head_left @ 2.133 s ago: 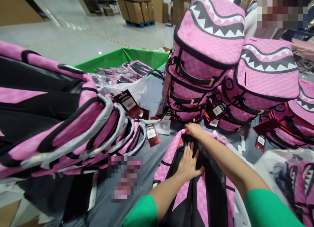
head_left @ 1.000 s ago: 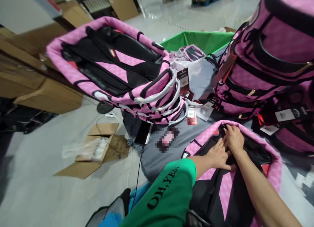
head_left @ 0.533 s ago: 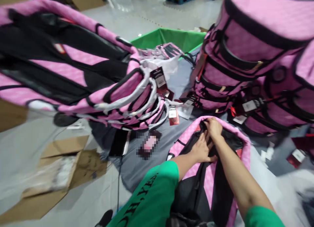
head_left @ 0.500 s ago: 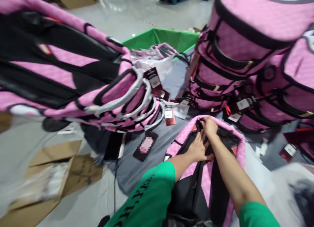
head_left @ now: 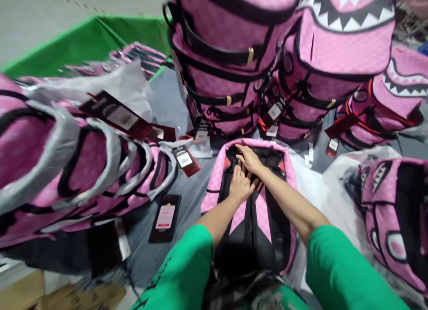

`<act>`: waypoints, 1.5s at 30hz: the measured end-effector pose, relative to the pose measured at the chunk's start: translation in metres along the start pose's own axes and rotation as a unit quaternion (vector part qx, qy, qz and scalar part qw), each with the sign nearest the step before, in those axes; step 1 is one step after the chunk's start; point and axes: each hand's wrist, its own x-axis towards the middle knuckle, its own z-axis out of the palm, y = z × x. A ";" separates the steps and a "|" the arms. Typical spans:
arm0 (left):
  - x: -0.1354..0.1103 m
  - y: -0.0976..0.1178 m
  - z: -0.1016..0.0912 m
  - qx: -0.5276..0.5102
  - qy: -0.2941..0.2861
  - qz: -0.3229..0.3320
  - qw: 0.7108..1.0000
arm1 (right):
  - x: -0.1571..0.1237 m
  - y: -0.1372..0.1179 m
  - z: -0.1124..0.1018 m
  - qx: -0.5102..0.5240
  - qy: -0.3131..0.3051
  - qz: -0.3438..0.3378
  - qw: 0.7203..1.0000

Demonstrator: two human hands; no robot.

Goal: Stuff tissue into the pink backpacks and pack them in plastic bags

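Note:
A pink and black backpack (head_left: 286,256) lies in front of me with its black padded back panel up. My left hand (head_left: 241,184) rests on the upper middle of that panel, fingers stretched forward. Just above it, my right hand (head_left: 250,160) reaches to the black area under the pink top edge, its fingers bent and apart. The two hands nearly touch, and whatever lies beneath them is hidden.
To the left are stacked pink backpacks (head_left: 90,158) with grey-wrapped handles and hang tags. A phone (head_left: 165,218) lies on the grey cloth. Tall backpack stacks (head_left: 227,78) stand behind; another backpack (head_left: 388,216) is at right. A green bin (head_left: 83,42) is at the back left.
The view has swung right, so the left stack and phone sit further left and more backpacks show at right. Both hands stay on the backpack's upper panel.

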 end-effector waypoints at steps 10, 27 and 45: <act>0.001 0.000 -0.035 -0.015 -0.035 0.012 0.999 | -0.216 -0.028 0.028 -0.105 -0.021 -0.051 0.993; -0.117 0.008 0.022 -0.046 -0.243 0.389 0.887 | -0.228 -0.022 0.062 -0.012 0.045 -0.123 0.991; -0.133 0.006 0.012 0.020 -0.071 0.061 0.995 | -0.235 -0.015 0.091 -0.059 -0.186 -0.397 0.897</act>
